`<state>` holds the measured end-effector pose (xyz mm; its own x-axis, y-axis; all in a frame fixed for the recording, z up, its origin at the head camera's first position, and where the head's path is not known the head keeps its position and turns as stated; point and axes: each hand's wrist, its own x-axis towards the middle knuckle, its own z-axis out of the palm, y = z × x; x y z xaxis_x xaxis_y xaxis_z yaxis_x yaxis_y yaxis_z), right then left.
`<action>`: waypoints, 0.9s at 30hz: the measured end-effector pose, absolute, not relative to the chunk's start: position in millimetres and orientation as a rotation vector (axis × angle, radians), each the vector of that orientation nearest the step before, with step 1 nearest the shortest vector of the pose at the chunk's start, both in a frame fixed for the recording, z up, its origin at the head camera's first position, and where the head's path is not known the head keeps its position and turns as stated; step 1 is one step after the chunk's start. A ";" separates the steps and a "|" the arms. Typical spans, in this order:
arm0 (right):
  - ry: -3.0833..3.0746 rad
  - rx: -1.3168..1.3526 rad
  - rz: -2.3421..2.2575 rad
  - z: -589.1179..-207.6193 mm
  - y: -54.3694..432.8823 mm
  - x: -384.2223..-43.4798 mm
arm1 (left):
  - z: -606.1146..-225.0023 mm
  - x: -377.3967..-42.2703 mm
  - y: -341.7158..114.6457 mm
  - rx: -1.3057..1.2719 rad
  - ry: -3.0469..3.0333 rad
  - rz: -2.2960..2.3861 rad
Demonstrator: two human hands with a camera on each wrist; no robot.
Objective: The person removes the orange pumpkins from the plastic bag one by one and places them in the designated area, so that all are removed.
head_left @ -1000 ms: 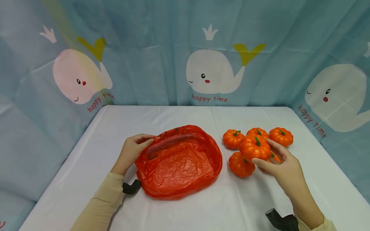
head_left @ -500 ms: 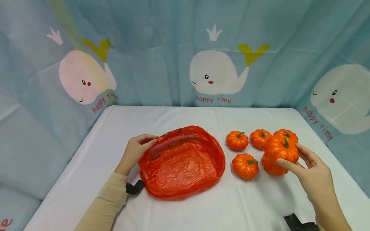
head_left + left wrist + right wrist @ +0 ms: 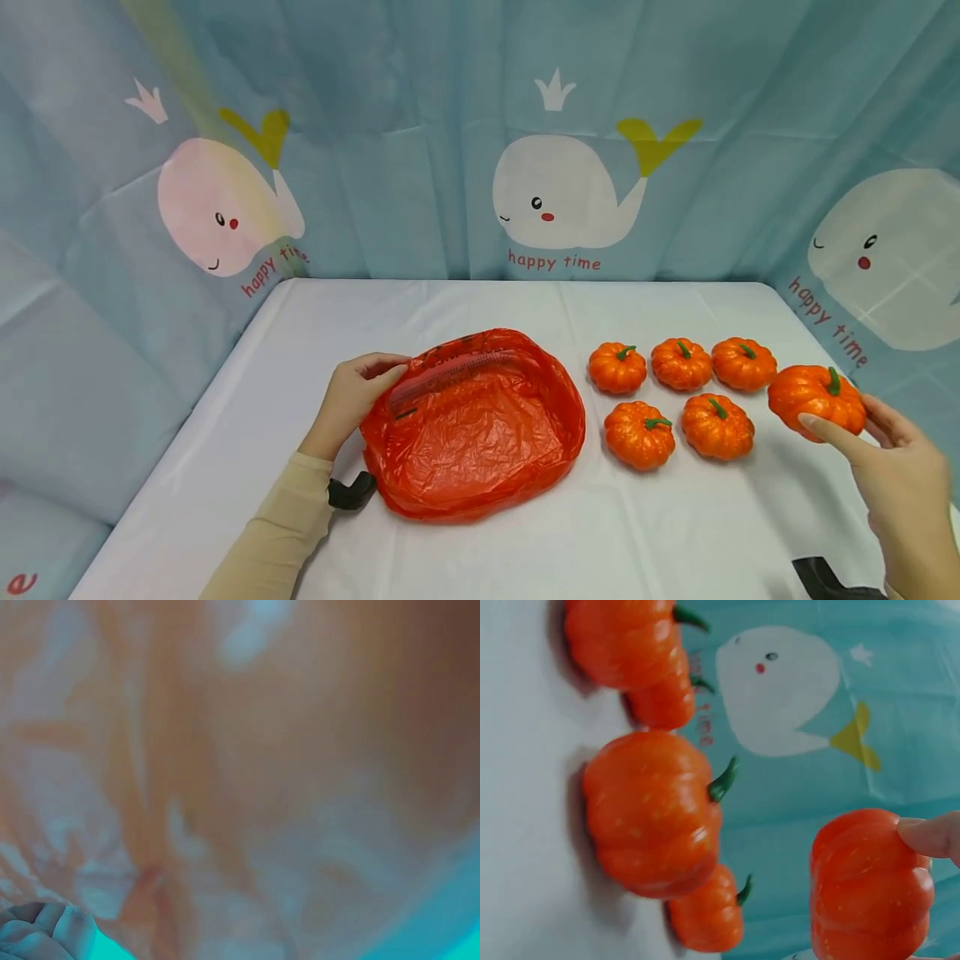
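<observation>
A red plastic bag [image 3: 480, 433] lies with its mouth spread wide on the table. My left hand [image 3: 356, 396] pinches its upper left rim; in the left wrist view the bag's film [image 3: 285, 750] fills nearly everything, blurred. At the far right my right hand [image 3: 900, 467] grips a small orange pumpkin [image 3: 813, 400] with a green stem, raised above the table. The right wrist view shows that held pumpkin [image 3: 870, 889] with the thumb against it. Several like pumpkins sit in two rows between bag and right hand, one [image 3: 717, 427] nearest the held one.
A white cloth [image 3: 555, 550] covers the table. Behind it and along both sides hangs a blue curtain [image 3: 420, 167] printed with whales. Black wrist mounts [image 3: 352, 492] stick out below both hands.
My right hand has carried the held pumpkin from above the others out to the right, uncovering the pumpkins beneath. The left hand keeps its hold on the bag. The view has shifted slightly.
</observation>
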<state>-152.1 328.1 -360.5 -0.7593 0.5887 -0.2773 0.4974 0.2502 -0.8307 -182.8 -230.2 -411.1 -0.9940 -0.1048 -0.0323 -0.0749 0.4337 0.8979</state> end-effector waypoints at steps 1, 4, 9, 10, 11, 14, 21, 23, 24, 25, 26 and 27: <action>-2.407 -1.071 1.544 -362.8 330.4 -153.1 | -411.1 -182.9 -230.2 0.164 -2.636 -1.650; -2.401 -1.109 1.552 -370.0 334.8 -154.8 | -411.0 -183.1 -230.3 0.162 -2.636 -1.651; -2.415 -1.148 1.524 -381.3 339.0 -157.6 | -410.7 -183.1 -231.0 0.161 -2.640 -1.640; -2.421 -1.158 1.512 -383.8 340.5 -158.0 | -410.7 -183.1 -231.1 0.162 -2.644 -1.637; -2.426 -1.163 1.504 -386.3 342.4 -158.4 | -410.7 -183.0 -231.4 0.162 -2.649 -1.635; -2.465 -1.154 1.470 -393.5 350.2 -159.0 | -410.0 -183.9 -231.6 0.161 -2.658 -1.638; -2.559 -1.130 1.459 -409.4 363.4 -167.2 | -409.9 -186.8 -233.0 0.132 -2.649 -1.628; -2.582 -1.112 1.452 -410.5 363.4 -167.7 | -410.5 -187.2 -233.1 0.133 -2.649 -1.633; -2.591 -1.103 1.454 -410.9 362.8 -167.3 | -410.6 -187.1 -233.0 0.137 -2.648 -1.639; -2.604 -1.096 1.448 -411.8 362.1 -166.8 | -410.6 -186.9 -232.9 0.142 -2.650 -1.643; -2.610 -1.099 1.443 -412.8 361.3 -166.3 | -410.6 -186.6 -232.8 0.147 -2.651 -1.646; -2.610 -1.097 1.449 -414.1 360.9 -165.7 | -410.4 -186.3 -232.7 0.149 -2.654 -1.646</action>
